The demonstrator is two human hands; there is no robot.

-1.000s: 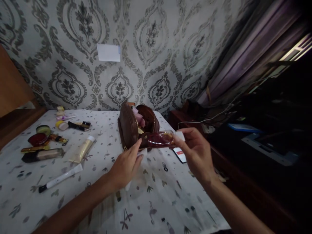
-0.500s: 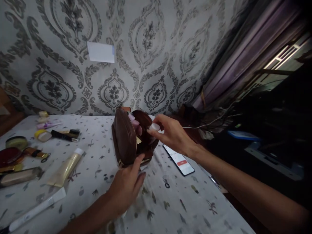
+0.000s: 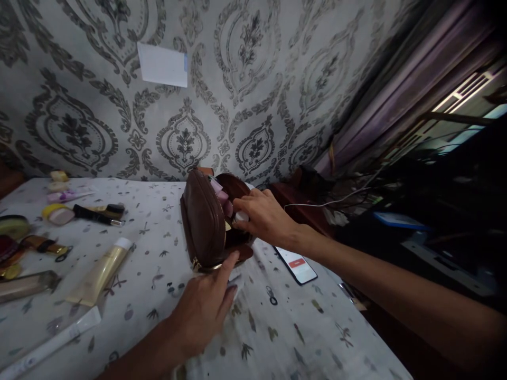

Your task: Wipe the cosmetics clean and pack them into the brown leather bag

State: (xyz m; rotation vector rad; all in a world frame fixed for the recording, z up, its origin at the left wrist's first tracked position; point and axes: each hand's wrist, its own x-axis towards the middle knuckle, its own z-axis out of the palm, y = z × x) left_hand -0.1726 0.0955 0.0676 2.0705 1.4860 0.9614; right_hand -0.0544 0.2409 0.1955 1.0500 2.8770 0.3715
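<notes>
A brown makeup bag (image 3: 204, 221) stands unzipped on the cloth, its opening facing right and pink items (image 3: 225, 203) showing inside. My right hand (image 3: 267, 214) reaches into the opening, fingers closed on a small white round container (image 3: 241, 216), partly hidden by them. At the bag's front lower edge is my left hand (image 3: 204, 306). Its index finger lies on the brown flap by the gold zipper, with the thumb beneath, holding that edge down.
Makeup lies at the left: a cream tube (image 3: 101, 272), a white tube (image 3: 59, 340), a black tube (image 3: 95, 215), a yellow-rimmed sponge (image 3: 58, 214) and a glass bottle (image 3: 29, 285). A lit phone (image 3: 299, 265) rests right of the bag. A white cable (image 3: 328, 203) runs behind. The table edge drops off at right.
My right hand has moved left and slightly down, bringing the white container from the bag's rim into the opening. My left hand stays at the front edge. The view has shifted a little.
</notes>
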